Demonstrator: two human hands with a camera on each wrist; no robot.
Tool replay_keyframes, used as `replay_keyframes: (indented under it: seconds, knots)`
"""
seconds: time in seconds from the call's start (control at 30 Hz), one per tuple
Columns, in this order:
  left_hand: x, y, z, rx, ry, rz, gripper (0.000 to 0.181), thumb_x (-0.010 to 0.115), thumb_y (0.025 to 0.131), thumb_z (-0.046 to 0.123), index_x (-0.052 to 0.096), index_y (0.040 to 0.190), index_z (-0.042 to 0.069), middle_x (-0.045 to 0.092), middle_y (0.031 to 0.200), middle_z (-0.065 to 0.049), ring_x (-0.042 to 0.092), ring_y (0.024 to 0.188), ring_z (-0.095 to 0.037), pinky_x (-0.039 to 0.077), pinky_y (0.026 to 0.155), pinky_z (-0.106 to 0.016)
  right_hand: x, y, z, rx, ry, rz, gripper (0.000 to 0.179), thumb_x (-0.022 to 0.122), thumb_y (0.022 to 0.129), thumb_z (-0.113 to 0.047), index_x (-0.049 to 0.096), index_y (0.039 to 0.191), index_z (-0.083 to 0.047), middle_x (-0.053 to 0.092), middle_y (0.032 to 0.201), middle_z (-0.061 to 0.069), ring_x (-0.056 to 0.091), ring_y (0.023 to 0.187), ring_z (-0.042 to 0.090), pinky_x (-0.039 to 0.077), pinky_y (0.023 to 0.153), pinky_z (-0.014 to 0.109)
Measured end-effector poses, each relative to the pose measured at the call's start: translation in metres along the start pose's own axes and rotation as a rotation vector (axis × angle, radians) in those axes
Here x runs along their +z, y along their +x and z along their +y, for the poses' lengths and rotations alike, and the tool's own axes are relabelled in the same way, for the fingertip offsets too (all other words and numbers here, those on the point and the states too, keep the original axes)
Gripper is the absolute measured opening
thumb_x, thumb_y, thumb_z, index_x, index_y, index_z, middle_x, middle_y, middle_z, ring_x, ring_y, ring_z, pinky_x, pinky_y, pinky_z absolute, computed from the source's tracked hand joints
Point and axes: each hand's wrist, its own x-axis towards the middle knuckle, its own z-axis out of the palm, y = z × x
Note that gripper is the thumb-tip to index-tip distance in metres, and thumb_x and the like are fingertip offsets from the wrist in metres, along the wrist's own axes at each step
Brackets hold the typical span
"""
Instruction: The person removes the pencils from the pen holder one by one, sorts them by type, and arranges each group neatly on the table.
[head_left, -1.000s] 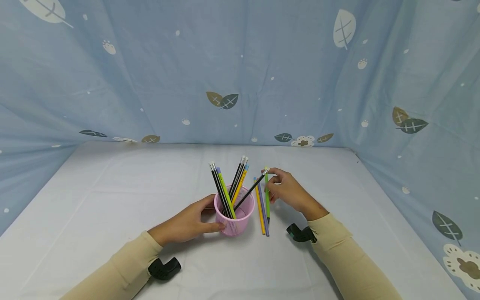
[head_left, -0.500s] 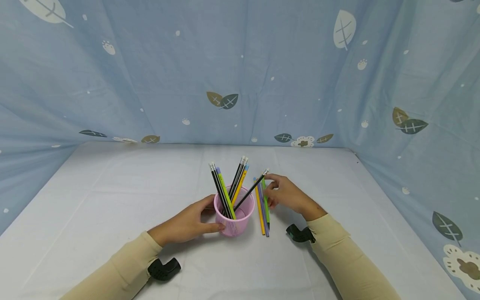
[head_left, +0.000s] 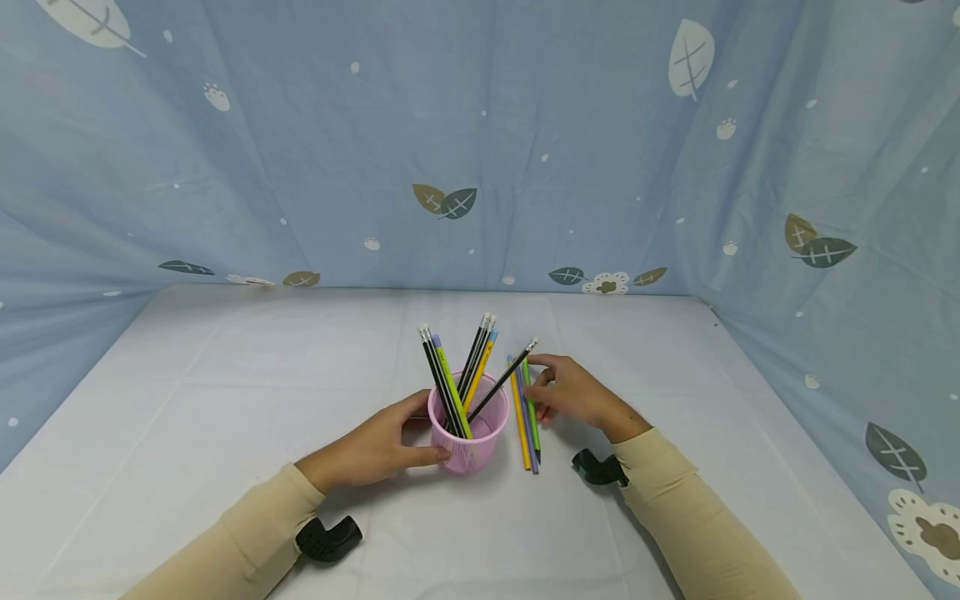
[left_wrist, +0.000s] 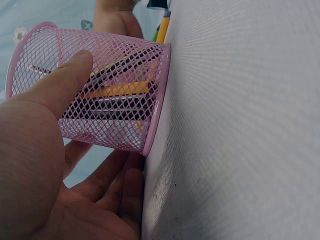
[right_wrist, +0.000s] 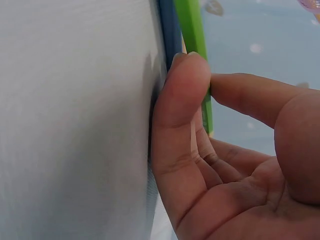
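My left hand (head_left: 382,437) holds a pink mesh pencil cup (head_left: 478,457) upright on the table, thumb on the near side. Several pencils stand in the cup: black ones with white erasers, a lime one (head_left: 453,390) and a yellow one (head_left: 482,371). One black pencil (head_left: 501,381) leans out to the right. Beside the cup, my right hand (head_left: 576,392) pinches a green pencil (right_wrist: 191,30) between thumb and finger. A purple pencil (head_left: 534,446) and a yellow pencil (head_left: 521,429) lie along its left side. The right fingers hide part of the green pencil.
The table (head_left: 247,383) has a white cloth over it. Blue patterned fabric (head_left: 315,133) hangs behind it and at the sides. Black devices (head_left: 328,538) are strapped at both wrists, over beige sleeves (head_left: 697,517).
My right hand has moved slightly left and nearer, bringing the green pencil up beside the purple one. My left hand and the cup stay where they were.
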Motion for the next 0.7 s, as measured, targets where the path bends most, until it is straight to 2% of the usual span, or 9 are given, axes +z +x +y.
replay_keyframes:
  seconds: [0.7]
  knots:
    - [0.0004,0.0006,0.0007,-0.007,-0.005,0.000,0.070,0.077,0.087,0.041,0.044,0.147,0.023,0.057,0.140,0.004,0.051,0.134,-0.021,0.033,0.118,-0.052,0.0031,-0.0001,-0.0013,0.002,-0.070,0.030,0.066,0.068,0.095,-0.015,0.037,0.153,-0.006,0.066,0.089,0.012,0.066,0.057,0.018,0.059,0.058,0.034]
